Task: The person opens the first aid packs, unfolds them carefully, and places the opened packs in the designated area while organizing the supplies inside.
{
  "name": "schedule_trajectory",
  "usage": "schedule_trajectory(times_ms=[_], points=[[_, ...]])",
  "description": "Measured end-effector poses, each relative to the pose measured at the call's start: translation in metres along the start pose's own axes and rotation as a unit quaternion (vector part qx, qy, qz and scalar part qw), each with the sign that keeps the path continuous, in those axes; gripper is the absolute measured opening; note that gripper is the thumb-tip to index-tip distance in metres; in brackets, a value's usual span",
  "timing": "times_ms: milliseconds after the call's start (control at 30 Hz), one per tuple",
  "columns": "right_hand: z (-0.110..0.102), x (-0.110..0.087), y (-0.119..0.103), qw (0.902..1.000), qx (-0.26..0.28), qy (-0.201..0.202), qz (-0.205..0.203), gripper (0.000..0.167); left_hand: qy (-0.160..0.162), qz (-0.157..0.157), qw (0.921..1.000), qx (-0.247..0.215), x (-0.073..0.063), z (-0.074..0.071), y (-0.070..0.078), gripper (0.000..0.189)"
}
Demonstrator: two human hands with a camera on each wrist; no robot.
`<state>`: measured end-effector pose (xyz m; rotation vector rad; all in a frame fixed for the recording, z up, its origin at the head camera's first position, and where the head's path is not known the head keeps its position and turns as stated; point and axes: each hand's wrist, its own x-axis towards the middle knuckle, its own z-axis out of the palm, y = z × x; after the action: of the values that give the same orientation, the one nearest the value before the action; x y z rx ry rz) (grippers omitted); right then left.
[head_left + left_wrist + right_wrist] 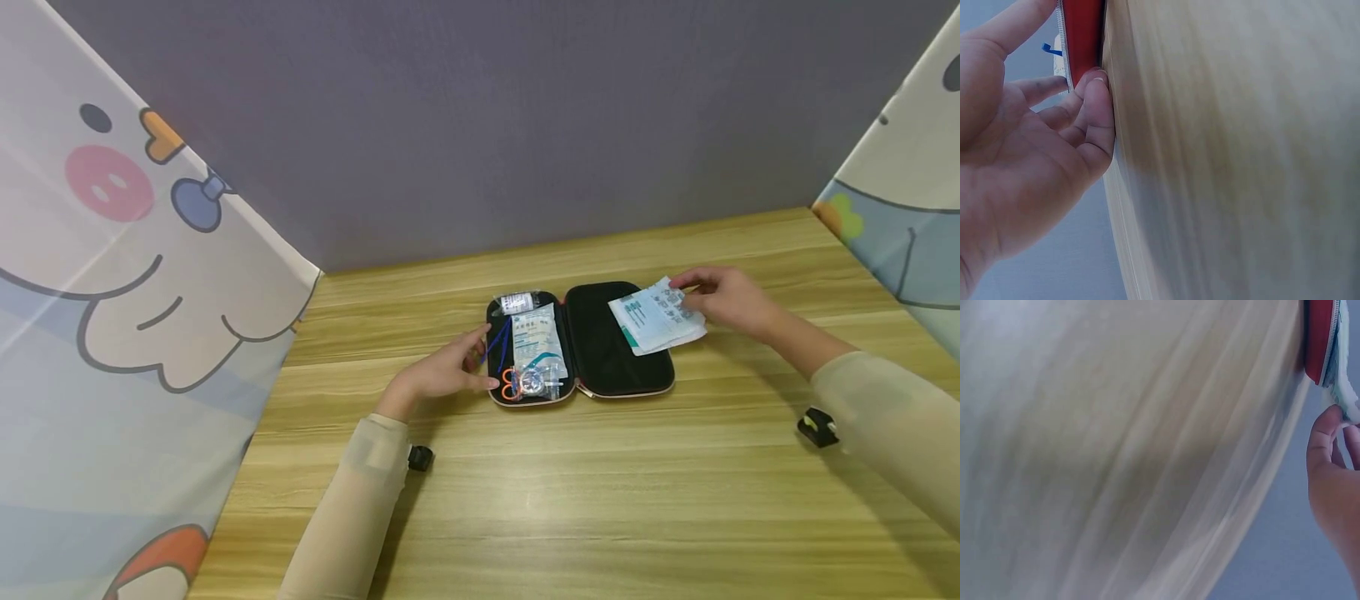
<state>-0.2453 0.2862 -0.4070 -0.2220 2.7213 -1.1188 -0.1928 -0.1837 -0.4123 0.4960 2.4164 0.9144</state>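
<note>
Currently, a wood-grain worktop (pixel 480 500) is filling the lower part of the head view, and a grey wall (pixel 487 125) is standing behind it. Cartoon cloths are hanging at both sides, a wide left cloth (pixel 172 275) and a narrower right cloth (pixel 922 167). Two beige sleeves (pixel 348 504) are covering the person's arms.

An unzipped case (pixel 592 358) is lying spread out on the worktop between the hands, its black lining facing up; the wrist views are showing its red outside. The left hand (pixel 446 369) is touching the case's left edge, its grip loose, thumb and fingers parted along the rim. The right hand (pixel 723 296) is pinching the edge of a white-and-teal packet (pixel 656 317), its grip narrowed onto that edge. This packet is slanting over the case's right half and jutting past its outer side.

A second packet (pixel 535 333) is lying in the left half. A labelled clear-wrapped bundle (pixel 516 302) is sitting at its far end and a wrapped white roll (pixel 532 382) at its near end. Orange-handled scissors (pixel 507 384) are lying beside the roll, and a thin blue tool (pixel 504 350) is resting near the left rim.
</note>
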Motion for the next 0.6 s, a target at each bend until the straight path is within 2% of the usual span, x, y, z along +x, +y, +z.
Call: schedule_trajectory(times_ms=[133, 267, 367, 500, 600], points=[[-0.001, -0.004, -0.003, 0.9996, -0.026, 0.015, 0.002, 0.040, -0.001, -0.002, 1.0000, -0.003, -0.001, 0.001, 0.000, 0.105], [0.002, -0.008, -0.010, 0.9963, -0.059, 0.053, -0.032, 0.038, -0.001, -0.003, 1.0000, -0.005, -0.002, 0.000, 0.000, 0.105], [0.005, -0.010, -0.018, 0.9893, -0.087, 0.089, -0.076, 0.036, 0.000, -0.004, 1.0000, -0.004, -0.003, -0.001, 0.000, 0.104], [0.011, -0.009, -0.028, 0.9779, -0.123, 0.117, -0.121, 0.035, 0.001, -0.003, 1.0000, -0.004, -0.003, -0.001, 0.000, 0.104], [0.015, -0.008, -0.030, 0.9726, -0.143, 0.125, -0.133, 0.035, -0.001, -0.002, 1.0000, -0.006, -0.003, -0.001, 0.000, 0.104]])
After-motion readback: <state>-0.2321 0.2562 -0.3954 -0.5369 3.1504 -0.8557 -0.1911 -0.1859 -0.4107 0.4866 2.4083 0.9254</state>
